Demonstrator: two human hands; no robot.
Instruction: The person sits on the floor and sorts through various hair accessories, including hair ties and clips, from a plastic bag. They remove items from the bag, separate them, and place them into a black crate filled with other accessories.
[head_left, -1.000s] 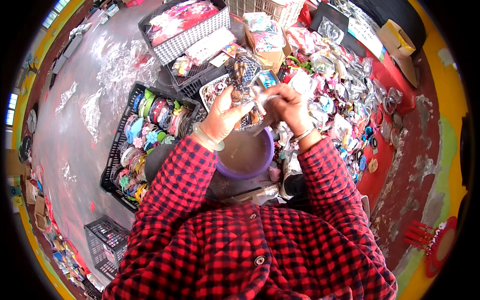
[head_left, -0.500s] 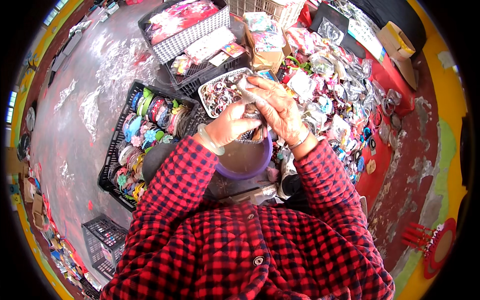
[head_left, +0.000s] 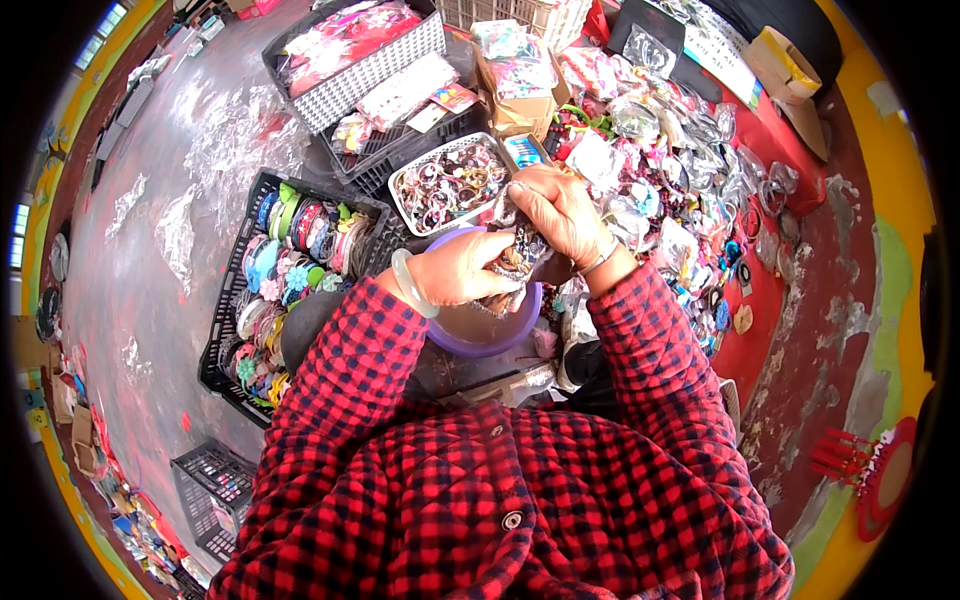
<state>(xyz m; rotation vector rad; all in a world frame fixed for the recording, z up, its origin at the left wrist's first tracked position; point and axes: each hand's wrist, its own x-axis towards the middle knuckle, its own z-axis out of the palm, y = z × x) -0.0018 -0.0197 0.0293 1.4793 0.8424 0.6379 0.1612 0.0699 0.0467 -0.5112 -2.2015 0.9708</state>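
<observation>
Over a purple basin of murky water, both my hands grip a brown-and-grey patterned bundle; its exact kind is not clear. My left hand, with a pale bangle at the wrist, is closed round its lower left side, thumb on top. On the upper right, my right hand has its fingers curled over the bundle, and those fingers hide part of it. Just beyond my hands stands a white basket full of tangled hair ties and bands.
To the left is a black crate of colourful headbands. Stacked crates and a cardboard box stand at the back. A large heap of packaged accessories spreads over a red sheet on the right.
The grey cloth seen between my fingers is no longer distinct. My left hand has turned lower, and my right hand has curled more tightly. More of the white basket and the patterned bundle now shows.
</observation>
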